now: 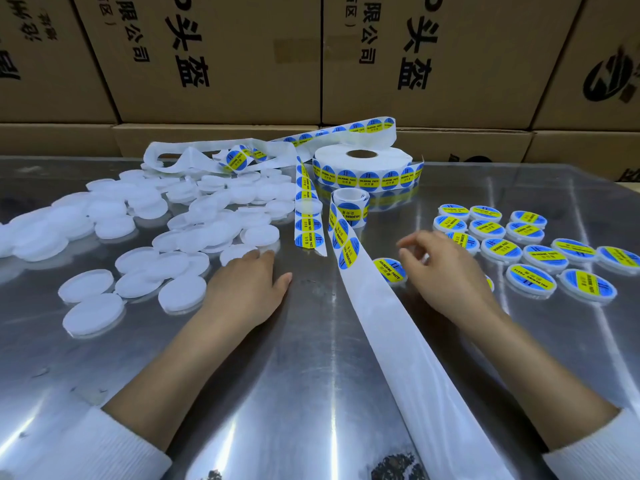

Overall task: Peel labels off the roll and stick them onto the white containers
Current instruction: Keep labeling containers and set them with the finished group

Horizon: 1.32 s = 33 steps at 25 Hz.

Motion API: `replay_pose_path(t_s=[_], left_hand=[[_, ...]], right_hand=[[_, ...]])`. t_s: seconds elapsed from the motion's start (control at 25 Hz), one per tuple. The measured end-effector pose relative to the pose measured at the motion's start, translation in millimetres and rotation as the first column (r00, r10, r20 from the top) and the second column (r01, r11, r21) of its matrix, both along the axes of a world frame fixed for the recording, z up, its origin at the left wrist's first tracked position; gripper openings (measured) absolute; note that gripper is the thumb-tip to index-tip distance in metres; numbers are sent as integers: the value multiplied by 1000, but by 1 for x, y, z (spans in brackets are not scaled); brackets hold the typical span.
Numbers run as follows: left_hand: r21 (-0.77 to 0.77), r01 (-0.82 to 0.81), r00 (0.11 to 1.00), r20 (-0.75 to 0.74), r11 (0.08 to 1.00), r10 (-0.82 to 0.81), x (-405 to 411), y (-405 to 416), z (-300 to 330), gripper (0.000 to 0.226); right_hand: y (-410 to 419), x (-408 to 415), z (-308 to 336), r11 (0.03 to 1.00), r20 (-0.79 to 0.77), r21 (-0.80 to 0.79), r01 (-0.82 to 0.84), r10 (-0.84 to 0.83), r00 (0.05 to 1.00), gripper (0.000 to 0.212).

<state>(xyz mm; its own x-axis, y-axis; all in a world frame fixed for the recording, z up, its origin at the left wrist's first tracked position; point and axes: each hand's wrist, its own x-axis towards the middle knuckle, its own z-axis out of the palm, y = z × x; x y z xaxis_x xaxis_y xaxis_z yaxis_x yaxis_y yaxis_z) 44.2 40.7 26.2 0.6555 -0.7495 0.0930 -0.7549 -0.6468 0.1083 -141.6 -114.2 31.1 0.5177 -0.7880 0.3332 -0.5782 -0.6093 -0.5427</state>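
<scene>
A roll of blue and yellow round labels (363, 168) stands at the back middle of the shiny metal table (311, 358). Its white backing strip (388, 323) runs toward me between my arms, with labels (348, 254) on its far part. Unlabelled white containers (145, 233) lie heaped on the left. My left hand (249, 282) rests flat, its fingertips touching a white container (239, 252). My right hand (446, 271) hovers with loosely curled fingers over a labelled container (388, 268) and holds nothing I can see.
Labelled containers (540, 247) lie in rows at the right. A short label strip (306, 216) and a small curled strip (349, 206) lie in front of the roll. Loose backing paper (194, 157) sits behind the heap. Cardboard boxes (214, 57) wall off the back.
</scene>
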Motion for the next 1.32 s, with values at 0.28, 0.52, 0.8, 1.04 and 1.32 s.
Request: replay_pose_path(t_s=[0.28,0.52,0.8,1.04,1.32], left_hand=[[-181,207,976,-24,961,-214,-8,-1,3,22],[-317,263,947,-96,911,-306,-6,-6,-8,47],[-376,345,907,-101,860,-409,-9,-6,-7,15],[-459,327,917,-58,826,-395,-17,-5,-1,15],[-618,151,921,-197,771,-337,-12,-9,-2,16]], right_hand=[[-11,-1,-17,999,-404,20,41,-29,914,60],[-17,-1,-19,996,-371,13,87,-76,926,64],[12,12,-11,854,123,338,-396,378,918,15],[6,7,-2,751,297,442,-490,393,870,45],[9,1,9,687,300,546,-479,373,878,29]])
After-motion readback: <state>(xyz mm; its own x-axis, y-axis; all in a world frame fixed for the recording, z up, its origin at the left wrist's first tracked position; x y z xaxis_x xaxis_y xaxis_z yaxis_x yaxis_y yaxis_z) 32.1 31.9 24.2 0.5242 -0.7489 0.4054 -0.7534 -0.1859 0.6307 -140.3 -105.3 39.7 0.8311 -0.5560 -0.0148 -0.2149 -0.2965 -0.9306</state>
